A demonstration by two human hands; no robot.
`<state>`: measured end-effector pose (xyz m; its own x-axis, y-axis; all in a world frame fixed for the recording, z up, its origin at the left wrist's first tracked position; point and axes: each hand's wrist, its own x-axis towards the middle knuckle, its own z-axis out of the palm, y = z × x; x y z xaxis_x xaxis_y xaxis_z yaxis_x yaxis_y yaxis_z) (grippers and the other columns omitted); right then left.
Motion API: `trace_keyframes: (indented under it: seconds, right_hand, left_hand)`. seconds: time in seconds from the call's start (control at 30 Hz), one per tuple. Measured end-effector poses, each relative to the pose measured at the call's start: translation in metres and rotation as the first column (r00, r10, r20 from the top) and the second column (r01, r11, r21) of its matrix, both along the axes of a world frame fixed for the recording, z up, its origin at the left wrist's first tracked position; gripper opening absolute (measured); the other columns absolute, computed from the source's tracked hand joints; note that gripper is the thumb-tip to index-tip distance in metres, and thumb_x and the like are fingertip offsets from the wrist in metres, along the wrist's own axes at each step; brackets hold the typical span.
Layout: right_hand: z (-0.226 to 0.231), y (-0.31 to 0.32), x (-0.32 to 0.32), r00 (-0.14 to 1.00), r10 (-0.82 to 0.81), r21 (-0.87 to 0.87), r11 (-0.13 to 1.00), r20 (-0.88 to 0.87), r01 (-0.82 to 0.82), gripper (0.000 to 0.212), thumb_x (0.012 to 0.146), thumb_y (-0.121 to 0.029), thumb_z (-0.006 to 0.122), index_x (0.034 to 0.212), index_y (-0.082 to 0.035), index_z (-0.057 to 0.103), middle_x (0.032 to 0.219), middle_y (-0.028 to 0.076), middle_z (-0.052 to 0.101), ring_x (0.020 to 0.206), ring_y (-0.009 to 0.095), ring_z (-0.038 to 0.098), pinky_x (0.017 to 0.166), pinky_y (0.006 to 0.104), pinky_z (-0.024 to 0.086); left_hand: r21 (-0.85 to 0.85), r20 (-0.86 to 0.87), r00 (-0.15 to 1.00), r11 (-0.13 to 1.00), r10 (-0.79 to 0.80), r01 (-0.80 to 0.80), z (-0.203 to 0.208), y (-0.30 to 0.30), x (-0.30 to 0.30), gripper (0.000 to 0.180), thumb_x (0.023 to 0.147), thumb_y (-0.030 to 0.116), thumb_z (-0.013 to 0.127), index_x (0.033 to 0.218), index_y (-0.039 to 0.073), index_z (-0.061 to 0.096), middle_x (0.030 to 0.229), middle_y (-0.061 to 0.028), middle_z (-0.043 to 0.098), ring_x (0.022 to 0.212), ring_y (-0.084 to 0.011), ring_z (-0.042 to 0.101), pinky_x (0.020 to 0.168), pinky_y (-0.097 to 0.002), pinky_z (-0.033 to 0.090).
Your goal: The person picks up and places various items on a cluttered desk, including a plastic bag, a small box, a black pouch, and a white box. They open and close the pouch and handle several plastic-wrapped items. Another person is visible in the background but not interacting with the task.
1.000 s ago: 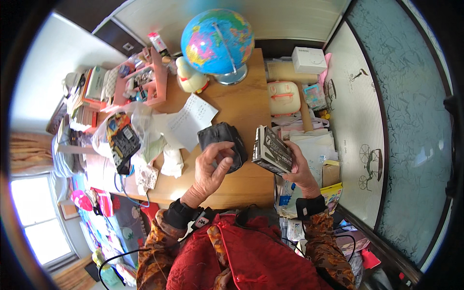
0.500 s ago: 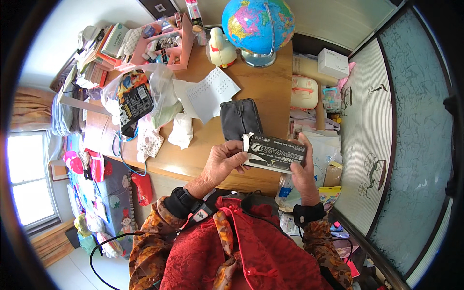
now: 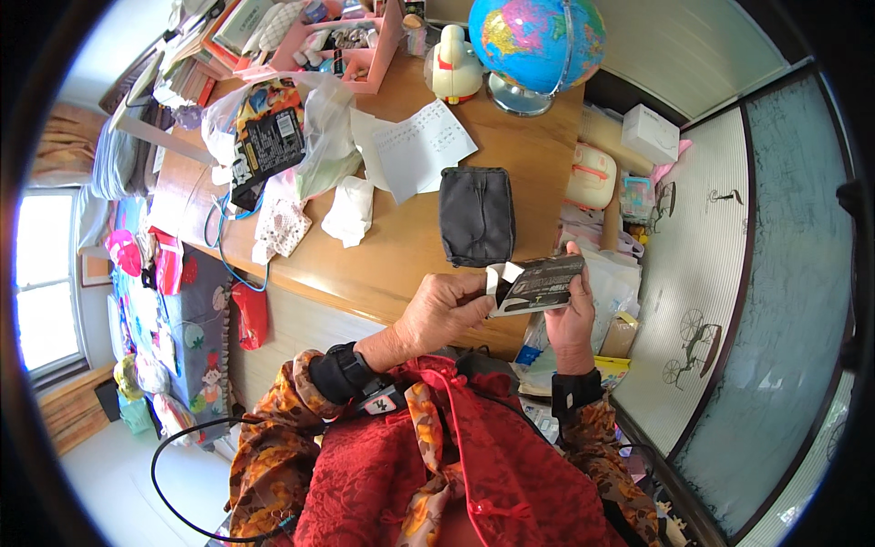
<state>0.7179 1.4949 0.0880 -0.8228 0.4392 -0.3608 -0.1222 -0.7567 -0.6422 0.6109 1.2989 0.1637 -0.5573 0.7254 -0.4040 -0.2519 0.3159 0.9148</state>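
A flat black-and-white cardboard box is held up just beyond the desk's near edge, tilted. My right hand grips its right end, fingers behind and thumb at the side. At its left end, a white flap stands open. My left hand has thumb and fingers pinched together at that open end; what lies inside the box is hidden. Beyond the box, a dark grey fabric pouch lies flat on the wooden desk.
A globe and a white duck-shaped figure stand at the back. Left of the pouch lie written paper sheets, a crumpled tissue and a plastic bag with a black package. A pink organiser stands farther back.
The box has tipped, so its face is foreshortened and its left end flap now shows open. My left fingers have stayed by that end. The whole view has shifted slightly.
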Motion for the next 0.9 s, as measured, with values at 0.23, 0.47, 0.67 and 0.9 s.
trace_keyframes:
  seconds: [0.23,0.47,0.67,0.9]
  right_hand:
    - [-0.020,0.003,0.000,0.982,0.131,-0.163,0.975,-0.135,-0.152,0.049,0.103,-0.025,0.044,0.147,-0.005,0.036,0.117,0.002,0.059,0.084,0.007,0.056,0.067,0.0214,0.044]
    - [-0.023,0.002,0.002,0.993,0.117,-0.225,0.968,0.006,-0.113,0.047,0.102,-0.026,0.042,0.146,-0.007,0.038,0.104,0.007,0.064,0.061,0.007,0.053,0.047,0.0193,0.037]
    - [-0.008,-0.001,0.005,0.987,0.136,0.089,0.986,0.081,-0.143,0.046,0.103,-0.023,0.041,0.146,-0.007,0.038,0.098,0.003,0.062,0.059,0.005,0.048,0.046,0.0197,0.035]
    - [-0.001,-0.010,0.008,0.978,0.193,0.150,0.968,0.077,-0.203,0.047,0.103,-0.022,0.043,0.146,-0.006,0.038,0.089,-0.002,0.058,0.057,0.001,0.044,0.045,0.0189,0.031]
  left_hand:
    - [0.007,0.042,0.996,0.996,0.085,-0.085,0.007,0.006,0.005,0.014,0.091,0.009,0.060,0.093,-0.003,0.065,0.070,-0.0020,0.062,0.061,-0.0048,0.059,0.056,-0.0244,0.052]
    - [0.045,0.175,0.978,0.991,0.115,-0.125,-0.001,0.004,-0.001,0.019,0.093,0.010,0.060,0.105,-0.002,0.067,0.079,-0.0036,0.067,0.067,-0.0057,0.062,0.060,-0.0222,0.056]
    - [-0.061,0.098,0.995,0.998,-0.030,0.036,-0.014,-0.011,-0.012,0.023,0.098,0.015,0.055,0.112,-0.001,0.064,0.086,-0.0047,0.067,0.075,-0.0088,0.065,0.059,-0.0241,0.058]
    - [-0.009,0.246,0.955,0.985,-0.165,0.173,-0.016,-0.031,-0.025,0.027,0.098,0.021,0.057,0.110,-0.002,0.065,0.085,-0.0058,0.067,0.077,-0.0107,0.067,0.057,-0.0234,0.059]
